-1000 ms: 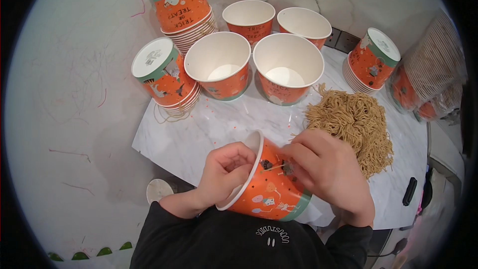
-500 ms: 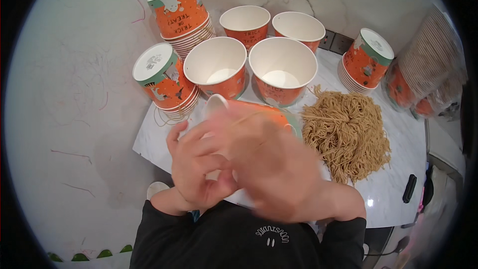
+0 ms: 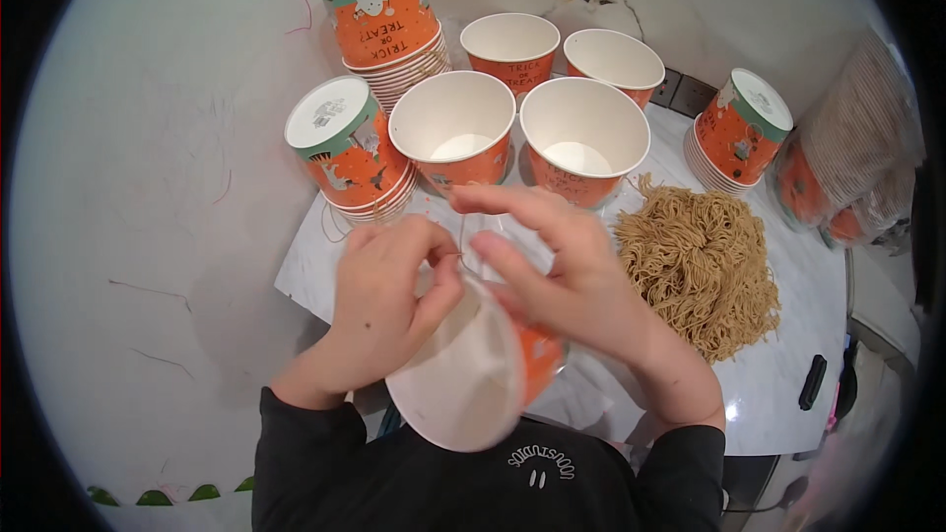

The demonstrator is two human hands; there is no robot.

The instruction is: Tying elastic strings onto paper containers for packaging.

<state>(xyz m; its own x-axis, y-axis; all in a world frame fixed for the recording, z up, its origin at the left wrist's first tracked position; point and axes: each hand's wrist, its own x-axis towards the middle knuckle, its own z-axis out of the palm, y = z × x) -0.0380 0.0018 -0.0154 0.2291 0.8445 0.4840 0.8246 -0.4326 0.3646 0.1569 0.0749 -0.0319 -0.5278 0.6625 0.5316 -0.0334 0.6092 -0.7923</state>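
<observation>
In front of my body a paper bucket, white inside and orange outside, is tipped with its mouth toward me. My left hand is closed beside its rim, thumb and forefinger pinching a thin tan cord. This cord rises from the rim toward my right forefinger. My right hand is over the bucket's far side, its thumb and forefinger spread apart around the cord; its other fingers are partly hidden. To the right of it lies a heap of tan cords.
Beyond my hands stand several upright open buckets. Upside-down stacks are at the left, far left and right. Plastic-wrapped buckets stand far right. A black object lies near the marble-look table's right edge.
My hands have drawn apart from their blurred overlap. The bucket beneath them has swung toward me, so its white mouth shows. The whole view has shifted slightly.
</observation>
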